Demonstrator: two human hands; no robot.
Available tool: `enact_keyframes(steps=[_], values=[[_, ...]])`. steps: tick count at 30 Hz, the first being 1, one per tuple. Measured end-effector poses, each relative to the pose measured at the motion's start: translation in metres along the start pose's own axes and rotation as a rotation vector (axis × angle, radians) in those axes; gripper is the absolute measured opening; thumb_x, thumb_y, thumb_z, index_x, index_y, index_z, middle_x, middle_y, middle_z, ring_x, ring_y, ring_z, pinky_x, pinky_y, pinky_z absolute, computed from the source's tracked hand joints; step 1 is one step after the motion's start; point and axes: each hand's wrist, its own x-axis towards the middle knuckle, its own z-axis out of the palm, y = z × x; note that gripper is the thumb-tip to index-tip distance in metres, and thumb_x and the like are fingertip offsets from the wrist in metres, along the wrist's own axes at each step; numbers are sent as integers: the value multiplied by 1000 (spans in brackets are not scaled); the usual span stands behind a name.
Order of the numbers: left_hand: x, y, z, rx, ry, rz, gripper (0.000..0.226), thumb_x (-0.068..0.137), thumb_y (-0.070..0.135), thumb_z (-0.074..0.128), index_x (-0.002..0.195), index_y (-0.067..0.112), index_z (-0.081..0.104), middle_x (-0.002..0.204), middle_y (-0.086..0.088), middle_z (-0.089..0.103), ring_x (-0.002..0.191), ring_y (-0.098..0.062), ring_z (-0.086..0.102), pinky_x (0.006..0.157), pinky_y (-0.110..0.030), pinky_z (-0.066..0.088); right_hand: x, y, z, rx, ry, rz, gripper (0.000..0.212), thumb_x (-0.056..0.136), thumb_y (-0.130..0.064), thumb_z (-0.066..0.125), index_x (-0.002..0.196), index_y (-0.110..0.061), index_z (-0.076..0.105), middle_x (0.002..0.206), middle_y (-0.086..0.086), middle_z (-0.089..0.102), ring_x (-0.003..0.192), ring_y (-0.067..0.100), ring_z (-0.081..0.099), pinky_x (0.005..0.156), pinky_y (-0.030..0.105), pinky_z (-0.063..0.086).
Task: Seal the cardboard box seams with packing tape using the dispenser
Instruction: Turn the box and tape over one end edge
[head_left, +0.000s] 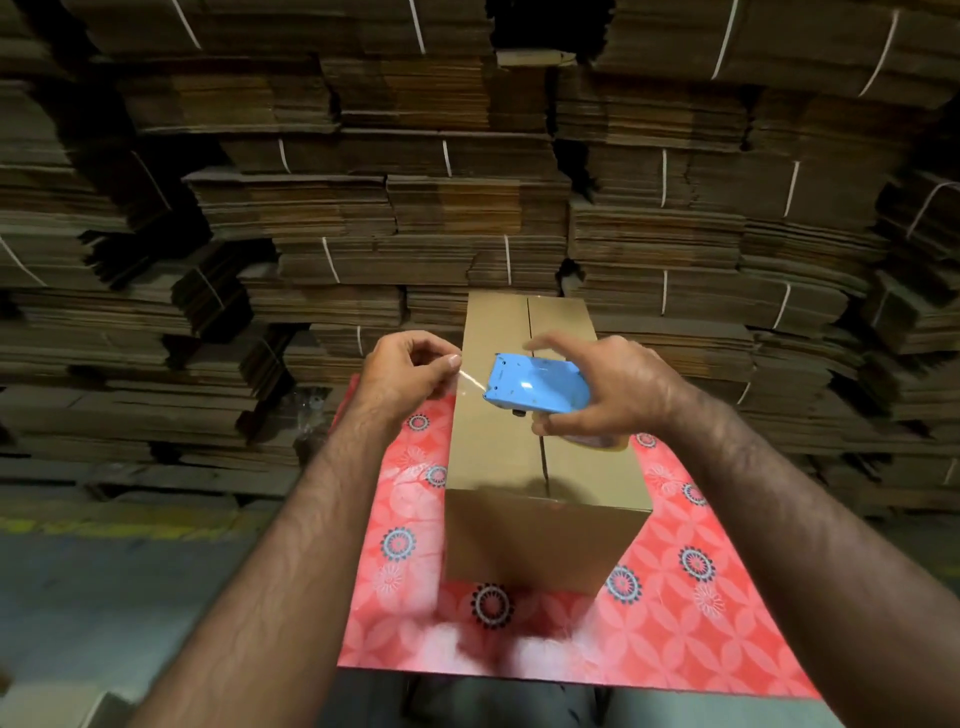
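Observation:
A long brown cardboard box (498, 447) stands on a red patterned table cover (665, 613), its centre seam (543, 462) running away from me. Above the box top my right hand (618, 389) grips a blue tape dispenser (535, 387). A short strip of clear tape (470, 379) stretches from the dispenser's mouth leftwards. My left hand (410, 371) pinches the free end of that strip between thumb and fingers, just left of the box's left edge. The tape roll is hidden under my right hand.
Tall stacks of flattened, string-tied cardboard (467, 208) fill the whole background, close behind the box. Grey floor (130, 597) lies to the left of the table. The table's front edge (519, 673) is near me.

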Motion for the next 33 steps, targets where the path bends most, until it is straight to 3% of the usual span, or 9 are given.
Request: enact_keyframes(steps=[5, 9, 14, 18, 23, 27, 31, 33], values=[[-11, -21, 11, 6, 129, -96, 8, 89, 5, 68, 85, 11, 73, 76, -9, 72, 61, -16, 67, 57, -29, 57, 9, 5, 11, -20, -66, -83, 82, 71, -72, 70, 143, -43, 42, 112, -9, 66, 97, 17, 60, 76, 32, 49], [-11, -29, 8, -32, 81, -214, 4, 87, 0, 70, 83, 2, 70, 69, -9, 67, 52, -11, 62, 52, -25, 55, 8, 22, 24, 26, -109, -135, 77, 77, -61, 70, 146, -38, 42, 116, -2, 67, 98, 19, 61, 79, 34, 52], [-28, -43, 18, -30, 46, -309, 3, 86, -3, 70, 83, -3, 69, 54, -3, 65, 49, -10, 62, 55, -25, 60, -9, 53, 35, 6, -194, -174, 77, 78, -60, 70, 146, -38, 42, 115, -8, 63, 90, 12, 53, 74, 31, 49], [-45, -62, 36, -14, 55, -357, 6, 86, -5, 68, 81, -3, 68, 61, -11, 66, 50, -14, 62, 53, -23, 58, -17, 64, 51, 5, -276, -192, 78, 77, -62, 69, 146, -37, 42, 118, -6, 64, 94, 14, 56, 77, 34, 54], [-50, -74, 23, 61, 84, -433, 3, 86, -3, 69, 84, -5, 68, 55, -6, 66, 48, -13, 63, 48, -20, 55, -25, 74, 50, 35, -305, -202, 75, 74, -62, 70, 142, -39, 47, 115, -9, 65, 89, 13, 55, 78, 33, 53], [-54, -80, 26, 152, 62, -448, 3, 85, -4, 70, 83, -5, 68, 63, -13, 65, 43, -12, 62, 45, -20, 53, -25, 71, 49, -57, -370, -205, 76, 73, -67, 67, 142, -41, 46, 114, -10, 65, 88, 12, 52, 75, 33, 53], [-47, -94, 27, 324, 136, -372, 12, 77, 2, 79, 69, 8, 74, 62, -15, 71, 57, -24, 70, 68, -36, 61, -18, 55, 49, -129, -416, -208, 80, 71, -74, 65, 141, -42, 45, 102, -14, 57, 87, 13, 49, 72, 31, 50], [-45, -95, 24, 365, 160, -354, 14, 77, 3, 79, 66, 11, 74, 58, -10, 70, 57, -23, 70, 71, -39, 62, -17, 48, 48, -145, -422, -195, 81, 70, -74, 65, 141, -42, 44, 96, -14, 50, 86, 13, 48, 69, 30, 47]])
